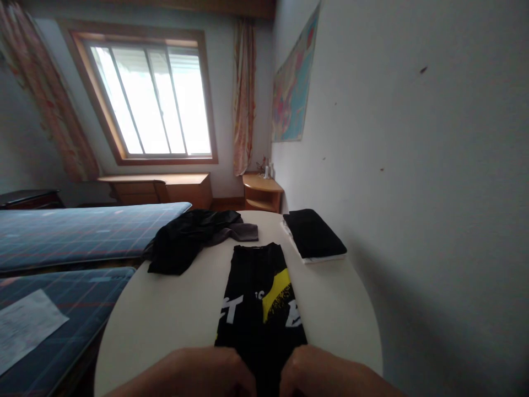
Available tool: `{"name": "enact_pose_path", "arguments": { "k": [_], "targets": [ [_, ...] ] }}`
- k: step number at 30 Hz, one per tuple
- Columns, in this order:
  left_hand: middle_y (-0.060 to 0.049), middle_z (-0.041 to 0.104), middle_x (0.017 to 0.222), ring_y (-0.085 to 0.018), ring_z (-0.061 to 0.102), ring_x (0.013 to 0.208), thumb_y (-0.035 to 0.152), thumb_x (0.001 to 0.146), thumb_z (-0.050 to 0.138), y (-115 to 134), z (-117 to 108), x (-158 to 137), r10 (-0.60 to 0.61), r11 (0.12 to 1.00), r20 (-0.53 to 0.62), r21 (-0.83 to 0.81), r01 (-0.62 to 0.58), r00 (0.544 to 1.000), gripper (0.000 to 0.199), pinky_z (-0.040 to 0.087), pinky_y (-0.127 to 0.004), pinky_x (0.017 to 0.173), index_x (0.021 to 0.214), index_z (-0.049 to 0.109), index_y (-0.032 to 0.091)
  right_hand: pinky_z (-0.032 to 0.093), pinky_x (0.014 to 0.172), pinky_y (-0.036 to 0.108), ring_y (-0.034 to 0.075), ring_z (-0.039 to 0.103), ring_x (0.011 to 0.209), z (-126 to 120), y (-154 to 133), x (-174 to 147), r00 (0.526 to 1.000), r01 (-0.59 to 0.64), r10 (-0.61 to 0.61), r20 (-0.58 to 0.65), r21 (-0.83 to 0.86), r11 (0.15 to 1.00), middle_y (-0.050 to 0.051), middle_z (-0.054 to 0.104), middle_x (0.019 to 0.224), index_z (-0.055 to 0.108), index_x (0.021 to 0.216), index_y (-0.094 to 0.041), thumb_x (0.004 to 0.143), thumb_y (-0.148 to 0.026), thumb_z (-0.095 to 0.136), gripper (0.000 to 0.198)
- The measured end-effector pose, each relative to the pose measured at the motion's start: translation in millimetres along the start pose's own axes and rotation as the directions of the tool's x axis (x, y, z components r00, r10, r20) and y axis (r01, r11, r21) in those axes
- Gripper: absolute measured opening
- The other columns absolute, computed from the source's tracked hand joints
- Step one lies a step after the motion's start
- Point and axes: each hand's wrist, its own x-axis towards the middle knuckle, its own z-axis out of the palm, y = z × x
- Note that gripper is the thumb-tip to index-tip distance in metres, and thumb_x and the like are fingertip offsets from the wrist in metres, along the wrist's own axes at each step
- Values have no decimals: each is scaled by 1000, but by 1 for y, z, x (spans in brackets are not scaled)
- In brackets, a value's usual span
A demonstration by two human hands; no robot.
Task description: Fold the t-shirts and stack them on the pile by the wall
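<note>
A black T-shirt (256, 286) with white letters and a yellow patch lies folded into a long narrow strip, its collar end pointing away from me. At its near end, my left hand (215, 370) is closed on the left side of the cloth. My right hand (320, 369) closes on the right side, level with the other. The fingertips of both hands are hidden at the bottom of the view. Further off to the right sits a stack of folded black and white clothes (314, 234). Crumpled dark clothes (185, 240) lie at the far left.
The round white table (165, 314) stands close to the wall (413, 220) on the right. Beds with blue plaid mattresses (82, 231) are on the left, with a paper sheet (28, 325) on the nearer one. A corner shelf (262, 184) stands behind the table.
</note>
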Motion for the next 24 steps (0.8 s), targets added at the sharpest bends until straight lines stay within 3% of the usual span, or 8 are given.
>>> {"name": "enact_pose_path", "arguments": {
  "k": [2,4,6,10,15,21,24],
  "targets": [
    [0,71,87,-19,66,74,23,79,61,0,-11,8,-128,991,-158,25,134,979,25,47,-25,63,102,71,26,45,69,22,15,65,77,-9,1,7,975,-126,117,-187,-40,991,0,72,88,75,94,-24,83,-24,65,15],
    [-3,70,102,-21,66,88,26,78,63,-4,-21,16,-190,965,-362,102,241,913,33,49,-29,76,111,68,25,46,81,28,21,64,91,-18,4,13,900,-269,227,-372,-65,961,5,70,101,73,102,-23,83,-29,66,21],
    [-5,68,110,-24,64,97,30,75,67,-12,-27,22,-198,936,-456,175,306,868,39,48,-32,84,113,66,24,45,90,33,25,61,102,-22,6,19,855,-338,281,-435,-56,940,8,67,109,70,109,-20,82,-34,68,30],
    [-3,69,102,-24,64,93,35,71,72,-25,-30,28,-250,907,-429,211,365,868,39,47,-32,81,107,66,22,44,95,33,25,58,108,-19,10,27,853,-345,320,-413,15,939,9,63,114,70,105,-20,80,-34,71,28],
    [-3,69,97,-24,63,91,32,69,72,-27,-24,30,-286,891,-406,221,397,868,31,47,-31,77,98,67,22,43,88,31,23,57,103,-14,13,32,841,-382,374,-391,62,922,7,62,109,67,94,-20,76,-26,72,19],
    [0,69,104,-22,64,95,18,70,65,-23,-17,26,-194,938,-396,193,289,897,33,47,-30,81,101,67,26,39,75,26,16,57,83,-13,18,29,885,-312,319,-340,74,947,0,64,90,63,86,-20,72,-16,66,15],
    [0,71,106,-23,65,100,18,74,62,-18,-13,22,-181,949,-380,173,262,907,34,47,-31,88,106,68,28,38,72,24,15,55,81,-14,14,27,887,-287,308,-344,113,951,0,63,91,61,82,-20,69,-13,66,16]
  ]
}}
